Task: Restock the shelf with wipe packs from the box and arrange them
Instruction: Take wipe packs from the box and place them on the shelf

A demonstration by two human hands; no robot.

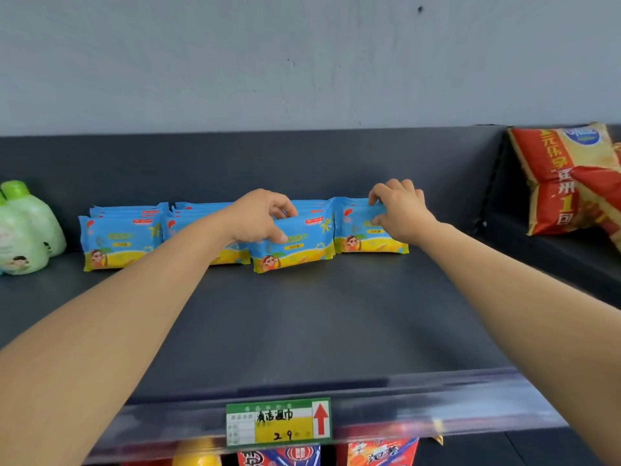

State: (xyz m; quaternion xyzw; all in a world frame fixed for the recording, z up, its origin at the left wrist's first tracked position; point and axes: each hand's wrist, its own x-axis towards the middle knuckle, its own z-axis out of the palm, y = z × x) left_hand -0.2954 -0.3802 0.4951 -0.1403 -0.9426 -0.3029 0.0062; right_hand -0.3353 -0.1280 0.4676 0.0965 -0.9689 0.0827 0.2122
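Observation:
Blue-and-yellow wipe packs stand in rows at the back of a dark grey shelf (302, 324). One row (117, 240) is at the left; a second row (188, 223) is partly hidden by my left arm. My left hand (258, 218) grips the top of the front pack of the third row (295, 247), which sits slightly forward and tilted. My right hand (398, 210) pinches the top edge of the rightmost pack (366, 237). The box is out of view.
Green bottles (27, 227) stand at the shelf's left end. Red-and-yellow snack bags (568, 176) lean at the right end. A price label (279, 422) hangs on the front rail, with more goods (379, 452) on the shelf below. A grey wall rises behind.

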